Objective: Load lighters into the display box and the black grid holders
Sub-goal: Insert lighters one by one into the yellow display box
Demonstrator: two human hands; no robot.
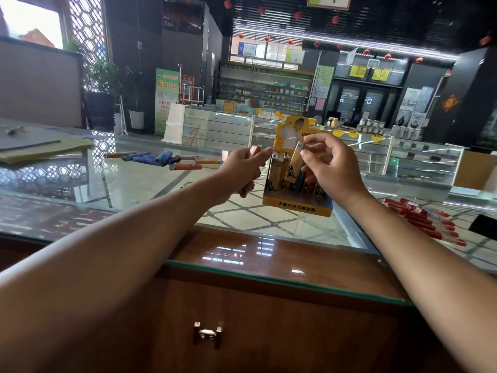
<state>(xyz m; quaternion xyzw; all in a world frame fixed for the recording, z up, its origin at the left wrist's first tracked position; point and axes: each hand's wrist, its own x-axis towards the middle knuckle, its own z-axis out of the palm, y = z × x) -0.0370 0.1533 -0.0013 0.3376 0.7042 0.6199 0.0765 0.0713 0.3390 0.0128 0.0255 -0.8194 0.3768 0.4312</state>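
I see the display box [295,204] standing on the glass table [150,192], set back from its near edge; bare glass lies on its left before the loose lighters [164,159], and a row of red lighters [422,219] lies well apart on its right. Several lighters stand upright inside the box; my left hand [242,169] grips a red lighter [254,151] just beside it; my right hand [334,164] pinches a yellow lighter [295,164] above the box's opening.

Shop interior, glass countertop [139,189] over wooden drawer front [269,332], stocked shelves [265,90] behind, potted plant [106,76], red lanterns [298,15] overhead, bright window [29,22]
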